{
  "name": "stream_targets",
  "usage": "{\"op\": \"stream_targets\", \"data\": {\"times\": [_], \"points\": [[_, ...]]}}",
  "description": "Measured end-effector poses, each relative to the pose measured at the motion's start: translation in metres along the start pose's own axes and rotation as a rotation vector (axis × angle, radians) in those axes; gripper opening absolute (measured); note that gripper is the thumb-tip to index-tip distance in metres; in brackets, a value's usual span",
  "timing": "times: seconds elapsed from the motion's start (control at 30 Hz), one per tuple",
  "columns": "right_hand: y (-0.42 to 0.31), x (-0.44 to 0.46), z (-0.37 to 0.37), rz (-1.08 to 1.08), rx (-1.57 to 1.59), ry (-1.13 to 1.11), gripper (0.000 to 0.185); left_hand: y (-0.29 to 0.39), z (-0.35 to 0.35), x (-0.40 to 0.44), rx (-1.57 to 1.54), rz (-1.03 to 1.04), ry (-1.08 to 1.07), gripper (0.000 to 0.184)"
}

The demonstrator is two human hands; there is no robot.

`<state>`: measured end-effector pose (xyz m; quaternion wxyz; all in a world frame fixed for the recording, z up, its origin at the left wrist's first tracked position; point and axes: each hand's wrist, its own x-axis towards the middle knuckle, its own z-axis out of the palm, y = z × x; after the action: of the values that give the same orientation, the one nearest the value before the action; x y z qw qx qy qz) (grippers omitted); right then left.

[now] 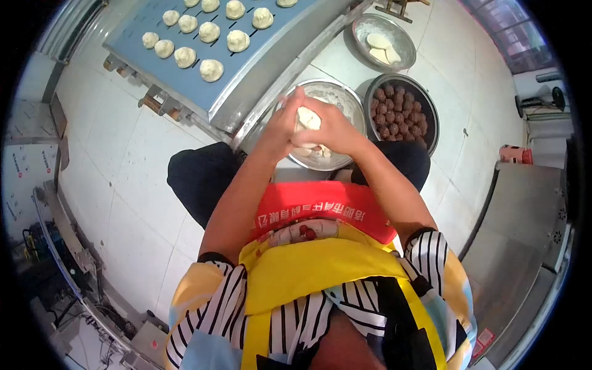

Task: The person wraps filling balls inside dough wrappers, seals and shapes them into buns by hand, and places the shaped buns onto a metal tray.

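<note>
My left hand [285, 122] and my right hand [333, 126] are cupped together around a pale piece of dough [308, 119]. Both are above a metal bowl [348, 102] dusted with flour, with small dough scraps near its lower edge. Just right of it, a dark-rimmed bowl [435, 126] holds several brown balls. Farther back, another metal bowl [407, 46] contains a few flat pale dough pieces [378, 42]. On the blue surface [179, 77] at the upper left stand several shaped dough buns [211, 70] in rows.
A metal frame edge [271, 98] runs beside the blue surface, close to my left hand. My knees flank the floured bowl. A steel cabinet [518, 216] stands at the right, and machinery with cables [92, 308] is at the lower left. White tiles [132, 185] cover the floor.
</note>
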<state>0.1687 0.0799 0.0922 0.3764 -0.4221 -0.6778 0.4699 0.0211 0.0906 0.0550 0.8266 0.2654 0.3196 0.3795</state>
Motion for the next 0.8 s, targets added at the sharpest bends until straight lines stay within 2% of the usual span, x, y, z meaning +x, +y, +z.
{"op": "stream_targets", "data": {"times": [0.07,0.1,0.2,0.27,0.3,0.33,0.37,0.4,0.47,0.5,0.6,0.67,0.7,0.73,0.8], "points": [[0.012,0.005,0.002,-0.035,-0.168,0.064,0.049,-0.008,0.005,0.010,-0.045,0.077,0.055,0.065],[0.016,0.007,0.007,-0.171,-0.256,0.186,0.049,-0.014,0.010,0.011,-0.186,0.168,0.077,0.066],[0.027,0.015,0.014,-0.304,-0.138,0.280,0.046,-0.002,0.025,-0.004,-0.055,0.143,0.192,0.063],[0.019,0.009,0.008,-0.121,-0.062,0.126,0.048,-0.007,0.005,-0.004,0.277,0.252,0.011,0.060],[0.015,0.007,0.006,-0.030,-0.024,0.049,0.049,-0.009,0.000,0.003,0.139,0.136,0.006,0.059],[0.012,0.007,0.004,-0.012,-0.070,0.066,0.049,-0.006,0.001,0.007,0.002,0.024,-0.001,0.059],[0.010,0.008,0.004,0.004,-0.113,0.085,0.050,-0.013,0.010,0.009,-0.154,0.130,0.108,0.056],[0.009,0.011,0.004,0.019,-0.157,0.104,0.051,-0.014,0.013,0.009,-0.181,0.165,0.147,0.055],[0.013,0.010,0.007,-0.133,-0.137,0.136,0.046,-0.018,0.019,0.005,-0.243,0.215,0.227,0.054],[0.013,0.011,0.007,-0.190,-0.069,0.123,0.045,-0.017,0.010,0.003,-0.111,0.154,0.173,0.054],[0.012,0.008,0.002,-0.162,-0.076,0.077,0.041,-0.003,0.010,0.001,0.010,0.050,0.039,0.058],[0.008,0.013,0.000,-0.098,-0.106,0.120,0.039,-0.008,0.017,0.005,-0.093,0.135,0.108,0.059],[0.009,0.016,0.001,-0.176,-0.181,0.183,0.039,-0.011,0.021,0.007,-0.159,0.180,0.140,0.059],[0.013,0.016,0.004,-0.126,-0.162,0.199,0.039,-0.012,0.028,0.004,-0.226,0.213,0.172,0.058],[0.018,0.015,0.008,-0.019,-0.133,0.240,0.039,-0.005,0.035,-0.004,-0.194,0.162,0.166,0.056]]}}
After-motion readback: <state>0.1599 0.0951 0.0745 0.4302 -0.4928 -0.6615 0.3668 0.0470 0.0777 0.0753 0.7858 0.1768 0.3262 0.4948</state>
